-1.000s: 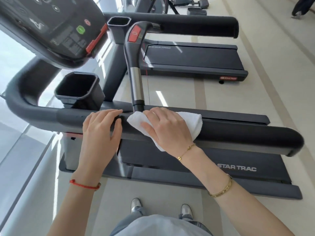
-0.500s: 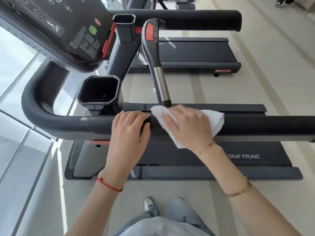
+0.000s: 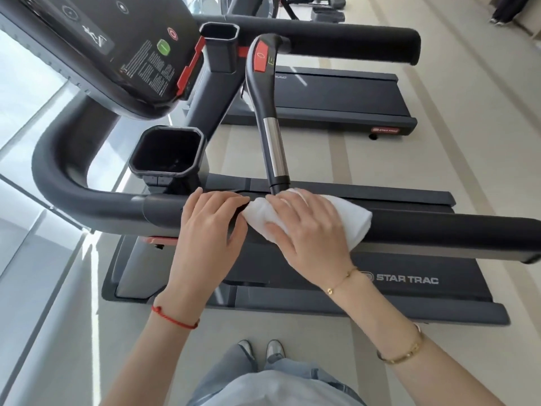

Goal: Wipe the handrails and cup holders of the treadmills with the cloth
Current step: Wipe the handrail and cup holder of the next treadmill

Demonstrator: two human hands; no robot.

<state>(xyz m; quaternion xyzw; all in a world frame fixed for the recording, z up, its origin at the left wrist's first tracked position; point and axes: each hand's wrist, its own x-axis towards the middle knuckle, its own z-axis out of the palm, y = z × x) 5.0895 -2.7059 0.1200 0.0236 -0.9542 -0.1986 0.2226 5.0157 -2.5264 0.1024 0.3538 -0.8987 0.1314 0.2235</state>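
A thick black handrail [image 3: 439, 232] of the near treadmill runs across the view and bends away at the left. A folded white cloth [image 3: 355, 219] is draped over it, just below the foot of the upright grip bar [image 3: 273, 148]. My right hand [image 3: 310, 232] lies over the cloth with spread fingers and presses it onto the rail. My left hand [image 3: 209, 227] rests on the rail right beside it, fingers draped over the top. A black cup holder [image 3: 167, 149] sits just behind the rail, to the left of the bar. A second cup holder [image 3: 220, 45] is farther back.
The console [image 3: 117, 48] with red and green buttons hangs over the upper left. The far handrail [image 3: 336, 35] and a second treadmill deck [image 3: 330, 98] lie beyond. The near deck [image 3: 409, 279] is below the rail. My feet [image 3: 260, 350] stand on beige floor; glass wall at left.
My view has shifted slightly, and the treadmill sits a bit further right in frame. Both hands keep their places on the rail, the right still on the cloth by the bar's foot.
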